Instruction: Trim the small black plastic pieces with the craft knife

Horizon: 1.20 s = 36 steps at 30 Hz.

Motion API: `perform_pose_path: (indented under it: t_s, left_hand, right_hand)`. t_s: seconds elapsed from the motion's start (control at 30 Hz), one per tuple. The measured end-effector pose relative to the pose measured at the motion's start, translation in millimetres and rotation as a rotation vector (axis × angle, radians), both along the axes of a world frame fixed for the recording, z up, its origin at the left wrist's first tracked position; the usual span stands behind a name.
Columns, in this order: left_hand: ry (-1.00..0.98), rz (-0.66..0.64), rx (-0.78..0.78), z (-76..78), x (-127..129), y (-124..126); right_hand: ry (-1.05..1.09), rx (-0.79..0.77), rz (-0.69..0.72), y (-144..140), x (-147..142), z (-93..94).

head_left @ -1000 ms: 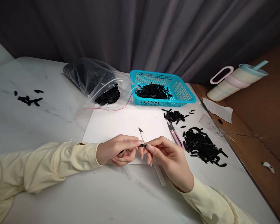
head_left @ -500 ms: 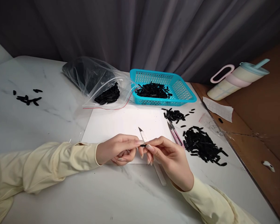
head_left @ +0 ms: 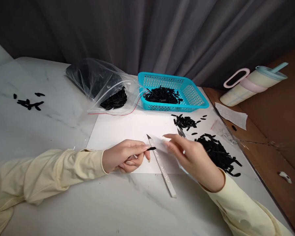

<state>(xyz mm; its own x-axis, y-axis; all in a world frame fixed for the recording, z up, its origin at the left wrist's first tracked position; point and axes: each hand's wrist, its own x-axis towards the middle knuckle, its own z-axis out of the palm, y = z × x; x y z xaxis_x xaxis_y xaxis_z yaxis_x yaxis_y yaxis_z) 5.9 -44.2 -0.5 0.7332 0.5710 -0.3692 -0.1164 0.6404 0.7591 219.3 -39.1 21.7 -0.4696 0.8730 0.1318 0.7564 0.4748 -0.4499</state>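
My left hand (head_left: 124, 156) rests on the white paper sheet (head_left: 127, 131) and pinches a small black piece (head_left: 151, 148) between thumb and forefinger. My right hand (head_left: 191, 155) is blurred, fingers spread and holding nothing, hovering over the pink-handled snips (head_left: 180, 132) beside the large pile of black pieces (head_left: 218, 154). A slim white craft knife (head_left: 162, 167) lies on the table between the two hands, its tip pointing away from me.
A turquoise basket (head_left: 191, 95) with black pieces stands at the back. Left of it lies a clear zip bag (head_left: 100, 83) of black pieces. A small pile (head_left: 184, 122) and a few strays (head_left: 28, 103) lie on the marble table. A tumbler (head_left: 253, 85) lies at right.
My right hand has let go of the black piece and swung right toward the snips and the large pile. My left hand keeps the piece and has hardly moved.
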Motion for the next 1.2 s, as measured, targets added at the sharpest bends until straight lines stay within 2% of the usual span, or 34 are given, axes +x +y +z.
perform_pose_path:
  t_s: [0.17,0.27,0.33,0.4,0.47,0.53,0.6,0.7,0.77,0.83,1.0,1.1,1.2]
  left_hand:
    - [-0.029,-0.005,-0.013,-0.8,-0.8,0.3]
    - [-0.028,-0.019,-0.033,-0.3,-1.0,0.1]
    - [-0.031,-0.025,-0.049,0.2,-1.0,-0.5]
    - [-0.040,-0.023,-0.054,0.7,-1.1,-1.1]
    - [-0.046,-0.018,-0.059,0.8,-1.2,-1.8]
    - [-0.046,-0.015,-0.064,0.9,-1.5,-2.7]
    - [-0.048,-0.015,-0.068,1.0,-1.8,-3.7]
    - [-0.058,-0.027,-0.069,2.4,-2.2,-5.4]
    - [-0.066,-0.032,-0.066,4.1,-2.1,-6.2]
    - [-0.075,-0.030,-0.061,6.6,-1.8,-6.6]
    - [-0.083,-0.053,-0.083,14.4,-1.0,-8.3]
    - [-0.101,-0.061,-0.099,16.7,-1.8,-10.4]
    - [-0.145,-0.056,-0.083,16.1,-2.8,-12.6]
  right_hand:
    - [-0.544,0.073,0.185,-13.3,-17.8,-8.5]
    - [-0.659,0.072,0.208,-12.7,-17.3,-6.3]
    - [-0.594,0.049,0.189,-6.9,-7.9,-1.3]
    - [-0.420,0.047,0.183,0.5,6.1,5.7]
    - [-0.235,0.042,0.222,7.9,21.1,13.4]
    - [-0.145,0.033,0.265,15.1,34.1,19.6]
    - [-0.126,0.099,0.238,22.8,42.6,22.2]
    - [-0.085,0.304,0.103,33.8,44.5,20.2]
    - [-0.004,0.339,0.031,38.5,39.0,18.5]
    - [0.073,0.222,0.033,40.5,30.0,18.3]
    - [0.152,-0.345,0.214,43.1,10.7,17.3]
    - [0.167,-0.436,0.255,47.3,7.5,13.4]
    - [0.200,-0.485,0.234,49.4,7.7,12.5]
